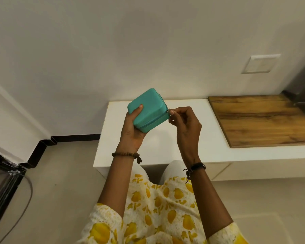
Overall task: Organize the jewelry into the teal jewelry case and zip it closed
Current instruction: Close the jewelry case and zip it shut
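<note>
The teal jewelry case [147,110] is held in the air, tilted, cupped from below in the left hand [133,128] with the thumb pressed on its lid. At the corner farthest from that grip, the zipper pull [169,111] is pinched by the right hand [182,123]; the seam appears closed, though this is not clearly resolved. Beyond the hands, a white counter [165,152] and wooden board [261,120] are noted. Should the pull be tugged sideways, the case may be twisted out of the left palm and dropped
</note>
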The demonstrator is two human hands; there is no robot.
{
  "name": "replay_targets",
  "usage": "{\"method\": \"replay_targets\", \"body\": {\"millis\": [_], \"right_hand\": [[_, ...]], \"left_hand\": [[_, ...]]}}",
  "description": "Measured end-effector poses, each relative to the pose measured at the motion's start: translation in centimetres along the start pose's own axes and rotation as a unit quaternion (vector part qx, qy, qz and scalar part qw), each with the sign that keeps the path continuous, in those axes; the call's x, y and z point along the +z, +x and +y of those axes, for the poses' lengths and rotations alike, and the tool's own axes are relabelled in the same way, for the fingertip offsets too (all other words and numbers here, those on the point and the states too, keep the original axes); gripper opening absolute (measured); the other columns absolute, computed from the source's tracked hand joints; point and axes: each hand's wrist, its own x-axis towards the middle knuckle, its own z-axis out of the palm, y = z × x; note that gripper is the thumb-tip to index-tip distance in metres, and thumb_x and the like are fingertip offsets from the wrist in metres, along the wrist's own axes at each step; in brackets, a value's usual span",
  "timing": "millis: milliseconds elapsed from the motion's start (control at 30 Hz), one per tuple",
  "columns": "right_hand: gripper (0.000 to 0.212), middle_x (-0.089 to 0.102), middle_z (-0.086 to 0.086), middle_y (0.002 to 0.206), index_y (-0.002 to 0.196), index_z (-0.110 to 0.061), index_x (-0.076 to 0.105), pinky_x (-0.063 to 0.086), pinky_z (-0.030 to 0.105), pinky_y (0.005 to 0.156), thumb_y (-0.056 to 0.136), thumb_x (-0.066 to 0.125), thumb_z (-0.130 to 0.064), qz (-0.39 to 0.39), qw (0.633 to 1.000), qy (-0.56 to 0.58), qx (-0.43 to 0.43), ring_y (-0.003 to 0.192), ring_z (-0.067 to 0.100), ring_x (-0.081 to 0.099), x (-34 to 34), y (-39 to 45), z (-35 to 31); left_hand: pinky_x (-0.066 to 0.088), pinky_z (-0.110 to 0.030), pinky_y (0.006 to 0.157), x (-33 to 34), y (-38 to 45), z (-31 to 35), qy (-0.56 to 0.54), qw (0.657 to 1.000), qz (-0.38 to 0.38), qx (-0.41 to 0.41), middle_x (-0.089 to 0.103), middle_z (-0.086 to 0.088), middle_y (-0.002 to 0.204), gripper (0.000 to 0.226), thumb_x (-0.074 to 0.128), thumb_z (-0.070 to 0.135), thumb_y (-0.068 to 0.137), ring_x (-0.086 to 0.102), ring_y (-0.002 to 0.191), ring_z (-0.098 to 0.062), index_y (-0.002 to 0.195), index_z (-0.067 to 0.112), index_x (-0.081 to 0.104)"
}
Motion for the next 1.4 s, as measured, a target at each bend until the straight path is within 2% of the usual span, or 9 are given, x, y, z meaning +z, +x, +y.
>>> {"method": "replay_targets", "body": {"millis": [100,167,267,367,633,767,833,1200,1400], "right_hand": [[0.006,0.064,0.0,0.086,0.092,-0.005,0.056,0.056,0.021,0.07,0.093,0.053,-0.011,-0.022,0.999,0.028,0.027,0.08,0.011,0.065,-0.6,0.4,-0.6],[0.008,0.064,0.0,0.086,0.094,-0.005,0.056,0.055,0.02,0.067,0.094,0.052,-0.013,-0.029,0.999,0.027,0.037,0.077,0.008,0.064,-0.8,0.7,-0.8],[0.012,0.063,0.003,0.09,0.095,-0.004,0.056,0.056,0.021,0.067,0.094,0.052,-0.015,-0.026,0.998,0.023,0.049,0.076,0.012,0.064,-1.0,1.2,-1.1],[0.011,0.064,0.006,0.092,0.094,-0.003,0.057,0.056,0.023,0.066,0.092,0.054,-0.014,-0.045,0.997,0.023,0.054,0.075,0.016,0.064,-1.4,1.7,-1.2],[0.008,0.064,0.006,0.094,0.095,-0.006,0.056,0.057,0.026,0.068,0.093,0.054,-0.014,-0.099,0.993,0.011,0.061,0.074,0.015,0.065,-2.1,1.9,-1.2],[0.008,0.064,0.008,0.093,0.094,-0.008,0.055,0.056,0.025,0.062,0.093,0.054,-0.016,-0.109,0.992,-0.001,0.068,0.068,0.016,0.064,-2.1,2.3,-0.9],[0.009,0.064,0.009,0.091,0.095,-0.007,0.055,0.055,0.024,0.059,0.093,0.054,-0.015,-0.118,0.99,-0.001,0.074,0.064,0.015,0.063,-2.2,2.5,-0.8],[0.016,0.063,0.006,0.085,0.099,-0.008,0.061,0.055,0.023,0.056,0.092,0.056,-0.021,-0.157,0.983,-0.061,0.076,0.058,0.012,0.061,-1.8,3.7,-0.9],[0.033,0.062,0.004,0.104,0.121,-0.018,0.049,0.056,0.019,0.066,0.091,0.055,-0.03,-0.107,0.978,0.042,0.175,0.085,0.015,0.065,-1.4,2.7,1.3]], "left_hand": [[0.059,-0.03,0.068,-0.3,0.0,0.4,0.025,1.0,-0.015,-0.007,0.062,-0.011,0.108,0.045,0.054,0.02,0.088,0.064,0.091,-0.023,0.132,0.011,0.046],[0.059,-0.03,0.065,-0.4,-0.3,0.7,0.049,0.998,-0.034,-0.019,0.065,-0.008,0.102,0.048,0.065,0.023,0.081,0.067,0.085,-0.021,0.125,0.011,0.05],[0.058,-0.029,0.062,-0.9,-0.5,0.6,0.067,0.994,-0.072,-0.038,0.073,-0.004,0.091,0.079,0.091,0.034,0.039,0.071,0.079,-0.018,0.108,0.015,0.058],[0.057,-0.027,0.061,-1.7,-0.3,0.3,0.07,0.993,-0.084,-0.041,0.073,-0.002,0.088,0.088,0.092,0.036,0.026,0.071,0.078,-0.017,0.106,0.016,0.059],[0.057,-0.026,0.061,-2.5,-0.1,1.0,0.11,0.983,-0.139,-0.045,0.073,0.004,0.091,0.091,0.09,0.031,0.027,0.07,0.08,-0.015,0.111,0.023,0.058],[0.057,-0.027,0.068,-2.4,0.3,1.6,0.139,0.977,-0.154,-0.049,0.072,0.005,0.096,0.073,0.078,0.015,0.04,0.068,0.086,-0.017,0.11,0.026,0.06],[0.056,-0.029,0.074,-2.4,0.5,1.8,0.16,0.973,-0.156,-0.05,0.07,0.005,0.1,0.062,0.068,0.017,0.05,0.067,0.089,-0.017,0.11,0.027,0.061],[0.056,-0.028,0.074,-3.0,1.3,2.1,0.194,0.966,-0.162,-0.054,0.07,0.006,0.1,0.058,0.066,0.015,0.053,0.067,0.087,-0.015,0.109,0.028,0.062],[0.055,-0.025,0.064,-2.8,1.7,0.6,0.216,0.971,-0.092,-0.043,0.068,0.004,0.096,0.043,0.063,0.018,0.065,0.065,0.084,-0.015,0.107,0.025,0.059]]}}
